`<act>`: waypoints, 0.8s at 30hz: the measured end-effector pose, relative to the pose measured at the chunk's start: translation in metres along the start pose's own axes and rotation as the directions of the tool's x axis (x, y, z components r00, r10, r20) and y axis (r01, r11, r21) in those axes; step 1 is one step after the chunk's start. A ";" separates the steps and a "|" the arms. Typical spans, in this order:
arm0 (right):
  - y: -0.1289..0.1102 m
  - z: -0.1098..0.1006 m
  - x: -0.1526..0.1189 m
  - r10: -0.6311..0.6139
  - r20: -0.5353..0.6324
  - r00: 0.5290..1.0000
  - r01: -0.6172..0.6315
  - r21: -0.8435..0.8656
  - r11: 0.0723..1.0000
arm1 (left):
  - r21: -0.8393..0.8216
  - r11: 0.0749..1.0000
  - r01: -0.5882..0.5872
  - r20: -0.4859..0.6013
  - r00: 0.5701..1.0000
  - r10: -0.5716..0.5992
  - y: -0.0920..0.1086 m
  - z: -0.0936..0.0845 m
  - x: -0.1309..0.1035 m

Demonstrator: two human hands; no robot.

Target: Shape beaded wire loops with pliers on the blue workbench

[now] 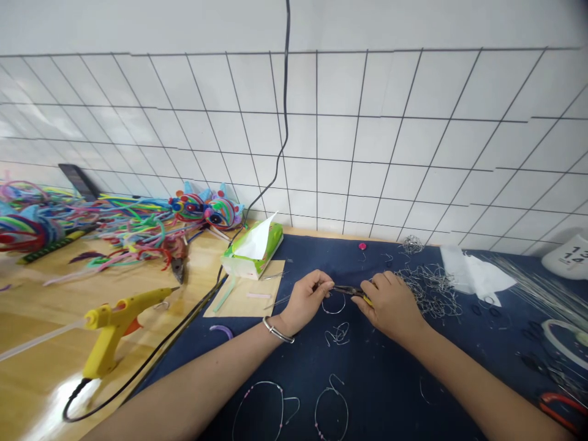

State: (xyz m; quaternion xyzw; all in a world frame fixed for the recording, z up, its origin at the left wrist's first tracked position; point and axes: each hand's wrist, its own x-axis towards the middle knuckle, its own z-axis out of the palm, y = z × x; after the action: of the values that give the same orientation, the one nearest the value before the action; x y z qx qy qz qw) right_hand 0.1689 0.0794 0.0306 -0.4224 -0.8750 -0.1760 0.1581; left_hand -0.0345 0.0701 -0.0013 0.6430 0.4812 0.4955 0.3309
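Note:
My right hand (pixel 390 304) is closed round a pair of needle-nose pliers (pixel 345 290) with dark jaws and yellow-marked handles. The jaws point left and meet the fingertips of my left hand (pixel 307 301), which pinches a thin metal wire. A small wire ring (pixel 334 311) hangs just below the fingertips and the jaws. Nearer to me on the dark blue cloth (pixel 376 392) lie a little tangle of wire (pixel 337 334) and two larger wire hoops with pink beads, the left hoop (pixel 282 407) and the right hoop (pixel 331 404). Behind my right hand spreads a heap of bent wire pieces (pixel 434 291).
A yellow glue gun (pixel 117 324) with its cord lies at left, near other pliers (pixel 177 266) and colourful pipe cleaners (pixel 138 229). A green tissue pack (pixel 255 251) stands behind my left hand. At right are straight wires (pixel 542 288), a white ring-shaped roll (pixel 563 343) and red-handled scissors (pixel 563 407).

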 end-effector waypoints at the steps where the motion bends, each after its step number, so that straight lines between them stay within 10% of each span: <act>1: 0.000 0.000 0.000 -0.001 0.002 1.000 0.001 -0.003 1.000 | 0.002 1.000 0.000 0.000 1.000 0.000 0.000 0.000 0.000; 24: -0.009 -0.007 -0.003 0.010 -0.039 0.999 -0.013 -0.075 0.997 | 0.142 0.989 -0.053 -0.045 0.997 0.060 0.004 0.002 -0.003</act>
State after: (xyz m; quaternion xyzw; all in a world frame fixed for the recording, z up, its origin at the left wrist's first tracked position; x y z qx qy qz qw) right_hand 0.1644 0.0683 0.0340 -0.4296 -0.8620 -0.2162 0.1600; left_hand -0.0312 0.0657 0.0006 0.6655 0.5047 0.4853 0.2587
